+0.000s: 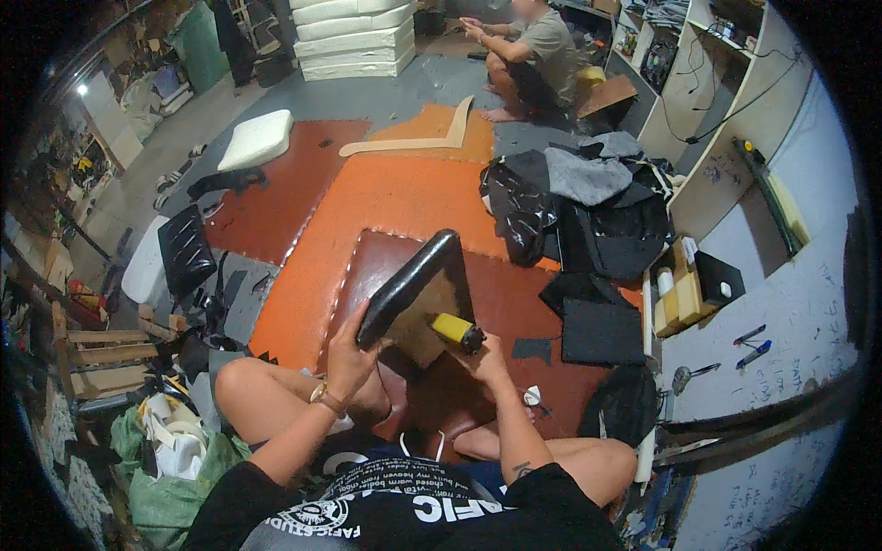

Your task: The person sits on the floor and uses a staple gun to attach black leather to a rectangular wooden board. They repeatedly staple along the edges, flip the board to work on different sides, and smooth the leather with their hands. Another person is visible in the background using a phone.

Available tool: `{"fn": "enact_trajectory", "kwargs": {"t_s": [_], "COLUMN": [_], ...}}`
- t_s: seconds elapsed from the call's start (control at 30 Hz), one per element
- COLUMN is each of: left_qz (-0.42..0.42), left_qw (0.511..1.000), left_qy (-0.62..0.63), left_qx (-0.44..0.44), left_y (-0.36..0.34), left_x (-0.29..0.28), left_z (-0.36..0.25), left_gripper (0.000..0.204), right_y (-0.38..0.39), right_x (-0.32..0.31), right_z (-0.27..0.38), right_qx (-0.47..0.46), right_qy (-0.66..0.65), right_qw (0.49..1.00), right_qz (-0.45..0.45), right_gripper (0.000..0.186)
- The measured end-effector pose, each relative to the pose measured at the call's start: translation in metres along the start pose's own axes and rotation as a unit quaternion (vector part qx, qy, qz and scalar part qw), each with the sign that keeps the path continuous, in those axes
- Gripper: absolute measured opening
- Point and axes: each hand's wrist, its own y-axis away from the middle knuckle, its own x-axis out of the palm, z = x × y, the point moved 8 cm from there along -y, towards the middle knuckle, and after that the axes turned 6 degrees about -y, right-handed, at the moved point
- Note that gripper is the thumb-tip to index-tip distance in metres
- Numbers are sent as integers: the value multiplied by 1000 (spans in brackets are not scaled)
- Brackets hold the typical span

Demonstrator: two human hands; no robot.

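My left hand (349, 356) is closed on the near left edge of a black-covered seat cushion (412, 283), held tilted above the mat in front of me. Its glossy black cover wraps the rim, and a brown board-like underside faces me. In my right hand (485, 360) is a yellow staple gun (454, 331) with a black end, lying against the underside. Where its tip meets the board is hidden.
Orange and brown mats (303, 275) cover the floor. A black and grey fabric pile (588, 202) lies at right, beside a shelf (712, 138). White foam blocks (354, 41) are stacked at the back near a crouching person (533, 55). A green sack (175, 487) stands at near left.
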Motion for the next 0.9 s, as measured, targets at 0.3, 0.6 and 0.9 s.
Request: {"fn": "enact_trajectory", "kwargs": {"t_s": [0.3, 0.6, 0.9], "left_qz": [233, 267, 235], "left_qw": [967, 955, 935], "left_qy": [-73, -127, 260], "left_qx": [-69, 5, -55], "left_y": [-36, -65, -78], "left_x": [15, 107, -22], "left_z": [-37, -121, -179], "left_gripper": [77, 67, 55], "right_y": [99, 103, 118], "right_x": [-138, -76, -42], "right_z": [-160, -258, -266], "right_qx": [389, 345, 361], "right_qy": [207, 42, -110], "right_qw": [877, 912, 914], "right_qz": [-193, -218, -148], "right_gripper": [57, 47, 77]}}
